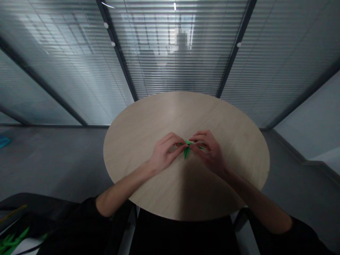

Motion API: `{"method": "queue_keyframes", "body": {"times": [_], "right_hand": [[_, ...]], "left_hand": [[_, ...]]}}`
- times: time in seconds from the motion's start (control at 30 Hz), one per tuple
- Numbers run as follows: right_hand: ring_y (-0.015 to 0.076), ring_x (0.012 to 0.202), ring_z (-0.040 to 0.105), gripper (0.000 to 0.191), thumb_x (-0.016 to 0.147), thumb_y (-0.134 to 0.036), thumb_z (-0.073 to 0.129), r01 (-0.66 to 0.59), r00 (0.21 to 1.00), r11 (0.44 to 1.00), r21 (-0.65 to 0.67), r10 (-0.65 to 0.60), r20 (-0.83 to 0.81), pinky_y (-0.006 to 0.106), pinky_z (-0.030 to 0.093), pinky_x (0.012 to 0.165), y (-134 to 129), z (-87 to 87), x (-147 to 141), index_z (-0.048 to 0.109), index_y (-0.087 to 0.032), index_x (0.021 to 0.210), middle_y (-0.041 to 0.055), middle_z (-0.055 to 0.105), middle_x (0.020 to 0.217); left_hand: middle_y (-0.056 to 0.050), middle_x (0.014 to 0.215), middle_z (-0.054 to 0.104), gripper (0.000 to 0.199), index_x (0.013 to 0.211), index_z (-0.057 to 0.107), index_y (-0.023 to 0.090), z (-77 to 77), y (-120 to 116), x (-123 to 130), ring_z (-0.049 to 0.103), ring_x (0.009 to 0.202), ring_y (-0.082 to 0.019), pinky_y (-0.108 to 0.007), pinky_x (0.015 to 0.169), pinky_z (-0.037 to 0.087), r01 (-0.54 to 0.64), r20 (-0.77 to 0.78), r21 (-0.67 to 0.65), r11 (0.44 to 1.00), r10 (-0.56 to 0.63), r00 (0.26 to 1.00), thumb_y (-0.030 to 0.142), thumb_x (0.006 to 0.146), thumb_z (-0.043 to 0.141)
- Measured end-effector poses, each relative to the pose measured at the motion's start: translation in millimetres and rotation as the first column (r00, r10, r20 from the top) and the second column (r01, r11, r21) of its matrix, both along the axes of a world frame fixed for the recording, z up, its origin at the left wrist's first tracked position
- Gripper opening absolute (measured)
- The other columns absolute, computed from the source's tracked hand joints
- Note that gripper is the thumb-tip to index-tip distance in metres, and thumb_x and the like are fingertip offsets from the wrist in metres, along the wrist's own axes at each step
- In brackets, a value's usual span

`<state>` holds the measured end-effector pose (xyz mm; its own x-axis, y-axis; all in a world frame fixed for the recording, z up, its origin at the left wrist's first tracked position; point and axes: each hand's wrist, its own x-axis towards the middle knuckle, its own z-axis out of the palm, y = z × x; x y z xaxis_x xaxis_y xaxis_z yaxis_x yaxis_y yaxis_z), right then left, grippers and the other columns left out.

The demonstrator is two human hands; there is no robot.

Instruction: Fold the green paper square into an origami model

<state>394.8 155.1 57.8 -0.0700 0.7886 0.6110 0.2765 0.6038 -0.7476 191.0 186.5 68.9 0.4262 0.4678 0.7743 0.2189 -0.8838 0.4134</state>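
Observation:
A small piece of green folded paper point(187, 150), pointed like origami, is held just above the middle of a round light-wood table point(212, 113). My left hand point(166, 153) pinches its left side between fingers and thumb. My right hand point(207, 152) grips its right side, with the fingertips of both hands nearly meeting over it. One green point hangs down between the hands. Much of the paper is hidden by my fingers.
Behind the table stand glass partitions with slatted blinds, and a blurred person point(180, 53) shows through them. Grey floor surrounds the table. Green paper pieces point(13, 241) lie at the lower left by a dark object point(32, 209). A blue item point(3, 141) sits at the far left.

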Motion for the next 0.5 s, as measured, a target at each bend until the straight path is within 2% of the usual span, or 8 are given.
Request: {"method": "queue_keyframes", "body": {"times": [0.13, 0.27, 0.4, 0.5], "right_hand": [[0.0204, 0.098, 0.066, 0.008, 0.095, -0.026, 0.070, 0.019, 0.996, 0.992, 0.121, -0.030, 0.090, 0.038, 0.062, 0.083, 2.7, -2.4, 0.6, 0.076, -0.026, 0.099, 0.0062, 0.065, 0.106], [0.0211, 0.097, 0.066, 0.011, 0.097, -0.024, 0.067, 0.066, 0.988, 0.982, 0.178, -0.090, 0.126, 0.042, 0.060, 0.087, 1.6, -2.8, 2.2, 0.076, -0.027, 0.102, 0.0061, 0.067, 0.105], [0.0201, 0.093, 0.065, 0.013, 0.095, -0.025, 0.069, 0.139, 0.985, 0.985, 0.102, -0.149, 0.090, 0.037, 0.062, 0.077, -0.8, -2.3, 3.9, 0.075, -0.028, 0.106, 0.0066, 0.063, 0.107], [0.0190, 0.094, 0.065, 0.022, 0.094, -0.027, 0.071, 0.098, 0.993, 0.995, 0.027, -0.099, 0.067, 0.032, 0.063, 0.070, -1.8, -2.5, 4.5, 0.073, -0.030, 0.116, 0.0072, 0.061, 0.116]], "left_hand": [[-0.003, 0.086, 0.070, 0.005, 0.095, 0.068, 0.017, 0.8, -0.4, 0.0, 0.066, 0.080, -0.014, -0.026, 0.072, 0.054, -0.002, 0.038, -0.005, 1.000, 0.002, 0.999, 0.019, 0.099, 0.066], [-0.004, 0.088, 0.071, 0.005, 0.096, 0.069, 0.017, 0.5, 0.5, -0.2, 0.067, 0.081, -0.015, -0.028, 0.073, 0.055, -0.010, 0.069, 0.009, 1.000, 0.009, 0.998, 0.021, 0.099, 0.066], [-0.005, 0.091, 0.072, 0.005, 0.099, 0.070, 0.018, -2.0, 1.7, -1.1, 0.068, 0.084, -0.016, -0.030, 0.076, 0.057, -0.028, 0.092, 0.026, 0.999, 0.026, 0.995, 0.022, 0.098, 0.067], [-0.005, 0.093, 0.073, 0.005, 0.100, 0.071, 0.018, -3.5, 1.3, -1.9, 0.068, 0.085, -0.016, -0.030, 0.077, 0.057, -0.018, 0.089, 0.033, 0.999, 0.015, 0.996, 0.020, 0.098, 0.067]]}}
